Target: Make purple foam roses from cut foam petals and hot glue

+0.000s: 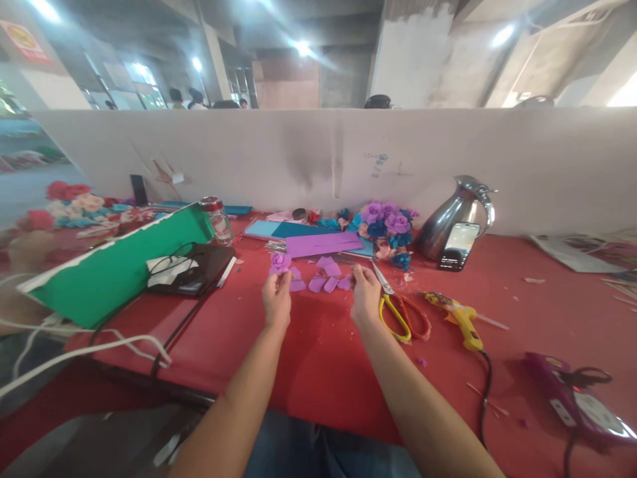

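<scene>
Left hand (277,297) pinches a purple foam rose (280,261), seemingly part-built; right hand (365,292) grips a loose petal (344,283) at its 10 o'clock; spare petals (324,273) lie unattached on the tabletop (318,358).

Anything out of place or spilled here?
Nothing spilled. Scraps litter the table by the glue gun, lying on its side; a phone leans on the jug. The purple flower in the left hand looks intact.
</scene>
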The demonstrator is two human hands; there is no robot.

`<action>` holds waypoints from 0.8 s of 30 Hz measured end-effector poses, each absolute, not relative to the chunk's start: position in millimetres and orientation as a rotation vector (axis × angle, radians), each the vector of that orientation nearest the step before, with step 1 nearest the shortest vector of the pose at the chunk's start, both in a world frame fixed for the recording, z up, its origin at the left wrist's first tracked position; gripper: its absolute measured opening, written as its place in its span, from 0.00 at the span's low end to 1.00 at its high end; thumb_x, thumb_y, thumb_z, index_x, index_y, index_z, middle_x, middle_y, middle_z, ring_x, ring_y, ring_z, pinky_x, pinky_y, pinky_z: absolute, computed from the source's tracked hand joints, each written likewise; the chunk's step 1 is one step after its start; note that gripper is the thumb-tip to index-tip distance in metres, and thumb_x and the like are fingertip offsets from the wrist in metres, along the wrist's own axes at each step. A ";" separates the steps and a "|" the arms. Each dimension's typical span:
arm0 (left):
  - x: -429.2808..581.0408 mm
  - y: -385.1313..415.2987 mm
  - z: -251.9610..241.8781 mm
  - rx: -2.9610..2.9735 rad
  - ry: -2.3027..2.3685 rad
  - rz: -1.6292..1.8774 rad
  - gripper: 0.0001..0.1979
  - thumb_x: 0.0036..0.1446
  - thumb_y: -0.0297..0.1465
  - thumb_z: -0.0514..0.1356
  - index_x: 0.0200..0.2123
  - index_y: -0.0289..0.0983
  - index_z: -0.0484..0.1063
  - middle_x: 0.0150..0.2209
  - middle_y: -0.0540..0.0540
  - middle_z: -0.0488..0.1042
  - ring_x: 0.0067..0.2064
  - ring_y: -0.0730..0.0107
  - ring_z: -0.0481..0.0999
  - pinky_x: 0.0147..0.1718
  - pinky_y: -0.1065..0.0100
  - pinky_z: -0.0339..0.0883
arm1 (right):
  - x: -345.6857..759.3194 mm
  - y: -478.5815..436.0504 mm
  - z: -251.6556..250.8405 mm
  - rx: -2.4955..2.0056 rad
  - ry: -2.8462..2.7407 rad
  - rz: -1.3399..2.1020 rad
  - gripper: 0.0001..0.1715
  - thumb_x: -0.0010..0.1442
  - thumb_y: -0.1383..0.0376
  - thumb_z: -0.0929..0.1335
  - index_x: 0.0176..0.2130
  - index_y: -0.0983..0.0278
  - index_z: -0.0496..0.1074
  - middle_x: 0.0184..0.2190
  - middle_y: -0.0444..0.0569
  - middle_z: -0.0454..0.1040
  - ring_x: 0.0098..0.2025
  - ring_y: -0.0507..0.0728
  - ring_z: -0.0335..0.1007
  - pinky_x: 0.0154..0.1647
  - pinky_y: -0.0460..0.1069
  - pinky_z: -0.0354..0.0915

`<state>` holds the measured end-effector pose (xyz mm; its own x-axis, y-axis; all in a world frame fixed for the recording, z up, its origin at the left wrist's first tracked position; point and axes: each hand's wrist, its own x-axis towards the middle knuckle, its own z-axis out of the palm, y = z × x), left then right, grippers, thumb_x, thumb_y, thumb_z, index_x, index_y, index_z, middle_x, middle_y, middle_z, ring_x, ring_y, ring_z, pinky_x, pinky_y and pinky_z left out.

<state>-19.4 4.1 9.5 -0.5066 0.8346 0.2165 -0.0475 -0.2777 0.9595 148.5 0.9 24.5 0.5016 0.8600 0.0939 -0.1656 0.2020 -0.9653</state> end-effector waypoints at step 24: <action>-29.2 15.5 -4.0 1.054 1.322 1.930 0.13 0.47 0.37 0.64 0.34 0.35 0.71 0.29 0.47 0.75 0.33 0.68 0.74 0.35 0.68 0.68 | 75.8 -9.3 27.7 -1.546 -2.285 0.107 0.14 0.55 0.71 0.63 0.37 0.67 0.77 0.39 0.58 0.77 0.46 0.65 0.63 0.47 0.57 0.54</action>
